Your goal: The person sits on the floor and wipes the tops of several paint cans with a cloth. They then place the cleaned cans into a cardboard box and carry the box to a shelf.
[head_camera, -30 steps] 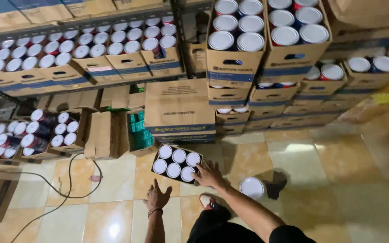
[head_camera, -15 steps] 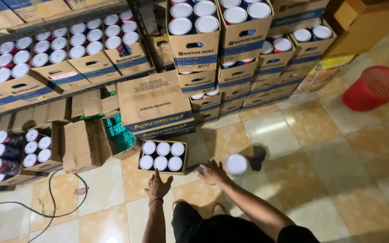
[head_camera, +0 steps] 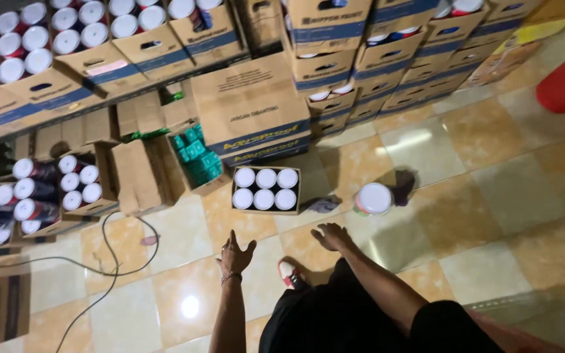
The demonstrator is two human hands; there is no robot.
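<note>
Both hands have drawn back from the box of six cans [head_camera: 265,189]; left hand [head_camera: 235,255] and right hand [head_camera: 332,236] hover below it, fingers spread, empty.

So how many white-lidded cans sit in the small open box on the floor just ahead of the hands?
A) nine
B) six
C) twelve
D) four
B: the small open box shows two rows of three white lids, ahead of both empty hands.

Bare tiled floor [head_camera: 184,235] lies open between both hands and the small box of cans [head_camera: 265,189] at twelve o'clock. A single can [head_camera: 373,198] stands at one o'clock; a cable [head_camera: 109,261] trails at nine.
</note>
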